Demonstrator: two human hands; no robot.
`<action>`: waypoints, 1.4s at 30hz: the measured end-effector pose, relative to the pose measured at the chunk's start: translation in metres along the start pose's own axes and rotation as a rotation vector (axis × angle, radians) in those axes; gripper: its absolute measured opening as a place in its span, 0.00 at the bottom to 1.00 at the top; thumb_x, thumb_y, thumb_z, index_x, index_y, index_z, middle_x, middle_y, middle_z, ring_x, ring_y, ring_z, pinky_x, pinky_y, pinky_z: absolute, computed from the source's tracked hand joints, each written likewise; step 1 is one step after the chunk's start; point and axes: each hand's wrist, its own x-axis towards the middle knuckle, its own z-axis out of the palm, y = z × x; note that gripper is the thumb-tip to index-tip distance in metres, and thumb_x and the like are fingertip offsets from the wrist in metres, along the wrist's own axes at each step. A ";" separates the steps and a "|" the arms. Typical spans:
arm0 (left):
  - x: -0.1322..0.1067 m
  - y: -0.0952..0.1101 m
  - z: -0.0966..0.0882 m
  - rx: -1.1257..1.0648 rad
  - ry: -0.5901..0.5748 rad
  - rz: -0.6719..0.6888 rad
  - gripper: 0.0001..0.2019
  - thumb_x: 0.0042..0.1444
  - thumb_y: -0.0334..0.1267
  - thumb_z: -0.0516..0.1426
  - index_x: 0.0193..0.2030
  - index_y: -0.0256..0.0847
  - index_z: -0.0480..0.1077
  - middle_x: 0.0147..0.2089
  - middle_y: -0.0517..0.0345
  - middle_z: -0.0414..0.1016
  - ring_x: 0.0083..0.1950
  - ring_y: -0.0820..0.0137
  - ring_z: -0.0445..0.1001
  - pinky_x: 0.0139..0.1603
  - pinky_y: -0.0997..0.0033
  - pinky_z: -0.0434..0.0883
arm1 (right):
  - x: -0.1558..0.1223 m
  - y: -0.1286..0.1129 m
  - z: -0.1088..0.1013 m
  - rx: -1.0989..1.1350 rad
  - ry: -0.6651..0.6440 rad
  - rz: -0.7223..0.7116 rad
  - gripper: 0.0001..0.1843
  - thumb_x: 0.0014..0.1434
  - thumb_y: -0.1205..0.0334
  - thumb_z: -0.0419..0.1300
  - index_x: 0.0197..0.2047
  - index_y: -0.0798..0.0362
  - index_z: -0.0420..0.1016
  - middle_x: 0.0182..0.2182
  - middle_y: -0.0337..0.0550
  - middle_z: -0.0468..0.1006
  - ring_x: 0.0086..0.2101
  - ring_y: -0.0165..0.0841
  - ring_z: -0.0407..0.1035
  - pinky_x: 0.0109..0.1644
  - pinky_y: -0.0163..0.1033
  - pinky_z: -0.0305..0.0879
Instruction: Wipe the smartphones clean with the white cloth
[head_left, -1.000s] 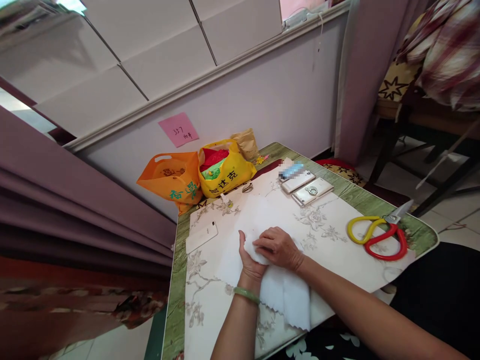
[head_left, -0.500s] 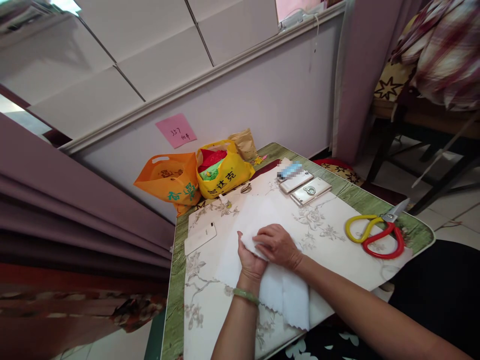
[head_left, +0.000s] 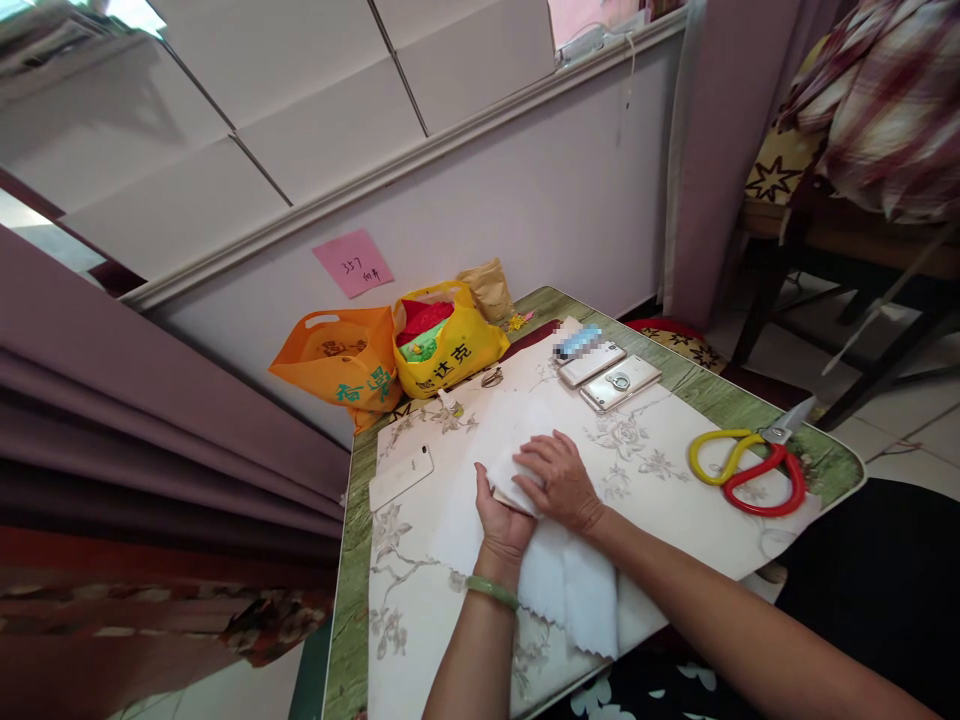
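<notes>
White cloth point(head_left: 570, 585), zigzag-cut edge, lies flat on table, near end overhanging, far part bunched.

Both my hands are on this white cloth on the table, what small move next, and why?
Probably smooth the right hand outward along the white cloth while the left hand holds it: the cloth looks bunched and raised between the two hands.

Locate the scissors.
Head view: scissors lie near the table's right end, right of the two phones.
</notes>
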 end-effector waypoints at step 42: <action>-0.001 -0.002 0.008 0.006 0.045 -0.003 0.27 0.62 0.55 0.51 0.55 0.35 0.72 0.52 0.44 0.79 0.54 0.60 0.76 0.59 0.60 0.69 | 0.001 0.001 0.007 -0.191 -0.005 0.146 0.28 0.66 0.55 0.53 0.67 0.53 0.61 0.64 0.49 0.65 0.65 0.50 0.52 0.68 0.61 0.38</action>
